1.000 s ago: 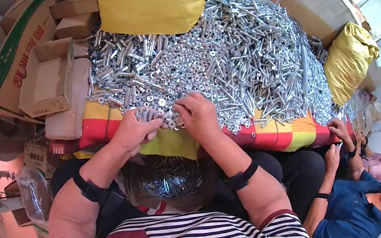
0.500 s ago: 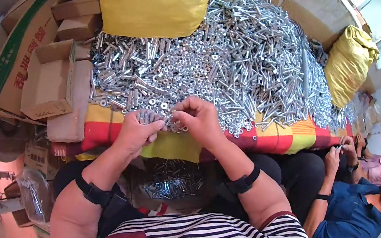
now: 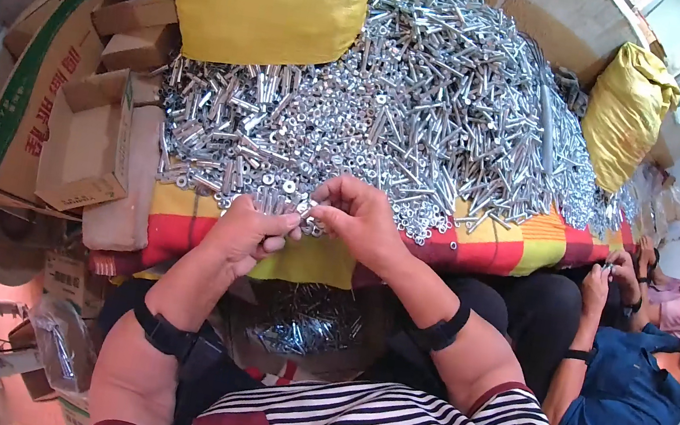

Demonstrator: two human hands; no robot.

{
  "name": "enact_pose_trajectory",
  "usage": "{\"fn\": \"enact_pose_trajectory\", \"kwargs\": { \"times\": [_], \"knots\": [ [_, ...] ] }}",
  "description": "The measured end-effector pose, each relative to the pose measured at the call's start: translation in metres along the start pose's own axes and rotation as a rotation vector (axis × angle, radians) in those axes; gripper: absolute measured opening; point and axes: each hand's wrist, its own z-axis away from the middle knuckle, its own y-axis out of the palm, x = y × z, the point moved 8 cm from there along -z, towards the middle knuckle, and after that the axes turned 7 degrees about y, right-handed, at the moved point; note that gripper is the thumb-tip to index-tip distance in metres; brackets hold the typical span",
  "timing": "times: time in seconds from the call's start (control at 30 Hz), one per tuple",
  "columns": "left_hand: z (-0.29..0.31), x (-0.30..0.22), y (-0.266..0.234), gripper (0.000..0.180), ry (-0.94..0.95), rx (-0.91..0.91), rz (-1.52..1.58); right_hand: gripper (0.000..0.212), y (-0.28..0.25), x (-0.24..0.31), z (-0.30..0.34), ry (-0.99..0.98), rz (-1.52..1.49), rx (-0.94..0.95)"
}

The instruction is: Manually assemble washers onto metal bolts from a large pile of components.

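The right hand (image 3: 359,220), wrist bent, pinches a small metal piece (image 3: 302,207) beside the left hand's (image 3: 246,231) thumb; left fingers curl closed around metal fasteners (image 3: 272,201); forearms (image 3: 192,278) slant inward to the checked cloth's (image 3: 177,228) near edge, the hardware pile (image 3: 437,103) beyond

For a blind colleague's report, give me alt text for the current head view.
The wearer's left hand and right hand are close together at the near edge of a heap of silvery metal fasteners, the left holding small metal parts. The heap lies on a red and yellow cloth, with cardboard boxes at left and a co-worker in blue at right.
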Motion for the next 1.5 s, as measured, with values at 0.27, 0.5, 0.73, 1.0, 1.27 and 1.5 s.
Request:
{"fn": "enact_pose_trajectory", "kwargs": {
  "times": [0.27, 0.5, 0.73, 1.0, 1.27, 1.5],
  "knots": [
    [0.0, -0.012, 0.004, 0.014, 0.039, 0.021, -0.162, 0.008, -0.003, 0.005, 0.002, -0.044, 0.002, 0.01],
    [-0.003, -0.021, 0.003, 0.011, 0.237, -0.027, -0.282, 0.026, 0.0, 0.016, -0.004, -0.18, 0.32, -0.086],
    [0.004, -0.017, 0.028, 0.009, 0.338, 0.067, -0.488, 0.04, -0.008, 0.014, -0.006, -0.283, 0.079, -0.138],
    [-0.005, -0.02, -0.007, 0.007, 0.43, -0.29, -0.132, 0.055, 0.023, 0.029, 0.036, -0.215, -0.803, -0.079],
    [0.017, -0.003, 0.007, 0.011, 0.068, 0.128, -0.493, 0.004, -0.023, 0.032, 0.036, -0.428, 0.59, -0.358],
    [-0.001, -0.001, 0.018, 0.027, 0.273, 0.13, -0.603, 0.006, 0.003, 0.017, 0.026, -0.556, 1.149, -0.261]
  ]
}}
